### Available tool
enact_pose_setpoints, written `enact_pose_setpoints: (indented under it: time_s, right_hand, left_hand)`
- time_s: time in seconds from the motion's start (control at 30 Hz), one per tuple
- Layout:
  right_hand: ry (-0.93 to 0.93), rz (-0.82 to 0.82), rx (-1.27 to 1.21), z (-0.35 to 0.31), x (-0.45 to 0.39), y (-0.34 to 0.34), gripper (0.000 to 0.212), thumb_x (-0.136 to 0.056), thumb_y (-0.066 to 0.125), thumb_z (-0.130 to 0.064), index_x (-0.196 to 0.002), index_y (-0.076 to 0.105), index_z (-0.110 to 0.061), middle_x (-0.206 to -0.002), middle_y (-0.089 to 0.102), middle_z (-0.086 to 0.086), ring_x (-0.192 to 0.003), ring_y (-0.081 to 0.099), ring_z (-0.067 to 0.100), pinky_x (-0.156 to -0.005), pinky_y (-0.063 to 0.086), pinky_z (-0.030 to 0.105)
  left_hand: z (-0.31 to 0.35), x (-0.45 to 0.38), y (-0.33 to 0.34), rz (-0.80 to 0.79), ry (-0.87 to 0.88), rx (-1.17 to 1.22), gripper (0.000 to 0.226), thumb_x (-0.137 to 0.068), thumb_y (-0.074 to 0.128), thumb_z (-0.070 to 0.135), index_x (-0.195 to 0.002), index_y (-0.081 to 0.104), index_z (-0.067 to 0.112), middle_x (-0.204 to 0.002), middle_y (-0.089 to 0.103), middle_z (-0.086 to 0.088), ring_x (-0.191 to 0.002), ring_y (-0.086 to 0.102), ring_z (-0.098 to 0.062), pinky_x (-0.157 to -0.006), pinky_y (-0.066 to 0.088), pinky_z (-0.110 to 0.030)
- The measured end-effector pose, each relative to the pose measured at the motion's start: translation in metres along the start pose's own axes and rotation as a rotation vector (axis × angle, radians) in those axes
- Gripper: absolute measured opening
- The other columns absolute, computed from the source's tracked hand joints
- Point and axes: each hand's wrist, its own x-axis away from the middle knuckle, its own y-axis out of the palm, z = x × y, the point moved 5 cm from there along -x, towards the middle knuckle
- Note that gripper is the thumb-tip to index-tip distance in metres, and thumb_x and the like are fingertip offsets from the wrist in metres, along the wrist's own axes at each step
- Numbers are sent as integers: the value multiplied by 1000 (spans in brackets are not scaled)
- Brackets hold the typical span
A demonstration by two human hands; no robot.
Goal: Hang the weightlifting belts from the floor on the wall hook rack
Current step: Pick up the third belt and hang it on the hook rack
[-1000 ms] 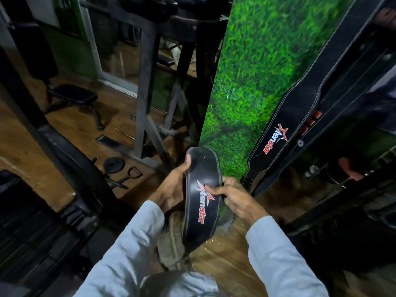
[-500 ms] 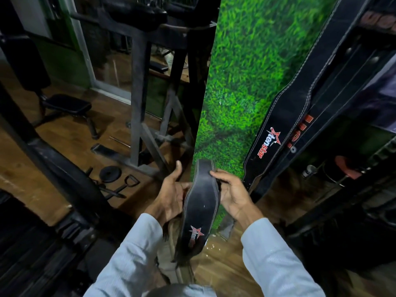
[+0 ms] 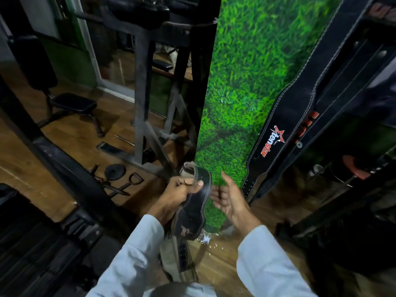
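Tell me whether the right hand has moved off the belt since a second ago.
Yes. The right hand has let go and now sits open to the right of the belt, nearer the hanging belt; the left hand grips it alone.

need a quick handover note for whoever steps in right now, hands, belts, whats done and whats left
Left hand: grips the black leather weightlifting belt with white stitching, raised beside the green grass-print wall panel.
Right hand: open, holding nothing, next to that belt.
Done: black tenstar-logo belts hang against the panel.
Left: hang the held belt; the hook rack is out of view.
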Motion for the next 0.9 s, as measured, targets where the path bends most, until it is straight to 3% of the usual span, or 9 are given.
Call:
enact_pose_setpoints:
  time_s: [0.1, 0.2, 0.27, 0.33, 0.43, 0.53, 0.63, 0.73, 0.9]
  right_hand:
    - [10, -73, -172, -19, -12, 9, 48, -94, 64, -52, -114, 70, -9, -93, 76, 5, -85, 68, 20, -86, 54, 36]
    - [-76, -48, -313, -44, -16, 12, 29, -92, 73, -26, -117, 71, -9, -102, 73, 9, -92, 67, 23, -92, 56, 41]
    - [-173, 1, -273, -53, -15, 6, 17, -88, 78, -16, -102, 73, -9, -100, 75, 10, -88, 68, 22, -81, 53, 36]
    - [-254, -19, -193, -55, -11, 3, 26, -85, 81, -17, -108, 75, -5, -108, 78, 12, -95, 71, 21, -84, 50, 32]
    - [-435, -15, 86, -54, -2, 5, 23, -89, 77, -13, -109, 77, -2, -110, 80, 15, -98, 74, 18, -88, 55, 29]
    - [-581, -6, 227, -52, 4, 13, 14, -90, 74, -9, -96, 77, 4, -98, 80, 16, -84, 66, 13, -77, 51, 29]
    - [-622, -5, 277, -55, 12, 11, 12, -90, 75, -3, -90, 81, -14, -90, 82, 5, -80, 67, 9, -75, 51, 27]
    - [-537, -31, 261, -62, 18, 2, 20, -81, 75, 1, -87, 79, -17, -90, 82, -1, -83, 71, 10, -77, 52, 27]
    - [-590, 100, 80, -95, 33, -20, 36, -72, 63, -28, -103, 80, -22, -112, 79, -6, -111, 69, 9, -99, 54, 38]
  left_hand:
    - [1, 7, -2, -145, -32, 12, 7, -82, 79, 7, -86, 82, 3, -81, 77, -10, -70, 72, -17, -70, 59, -26]
    - [-14, 9, -5, -170, -153, -4, 32, -79, 85, 30, -92, 78, 2, -95, 70, -23, -90, 62, -31, -77, 47, -36]
    - [-15, 9, -5, -151, -251, 29, 46, -78, 81, 57, -85, 66, 13, -92, 55, -17, -83, 47, -29, -68, 32, -34]
    - [-2, 4, -2, -101, -291, 29, 49, -73, 75, 69, -89, 63, 25, -86, 52, -8, -72, 47, -21, -65, 32, -29]
    - [39, -2, 11, -10, -36, 84, 33, -93, 70, 40, -110, 71, 11, -86, 72, 3, -75, 63, -8, -63, 52, -19]
    - [75, -5, 25, 40, 213, 23, 14, -103, 56, 6, -103, 65, -5, -65, 71, 7, -54, 62, 2, -50, 47, -11]
    - [75, -14, 26, 119, 304, -16, 11, -99, 59, -2, -96, 66, -10, -68, 72, 7, -60, 62, 1, -57, 47, -13]
    - [65, -11, 24, 185, 332, -32, 16, -96, 62, -4, -98, 67, -19, -80, 72, -10, -68, 64, -8, -64, 51, -20]
    - [62, -5, 17, 206, 363, 14, 18, -94, 63, -7, -109, 73, -10, -87, 80, 1, -81, 71, -9, -79, 58, -25]
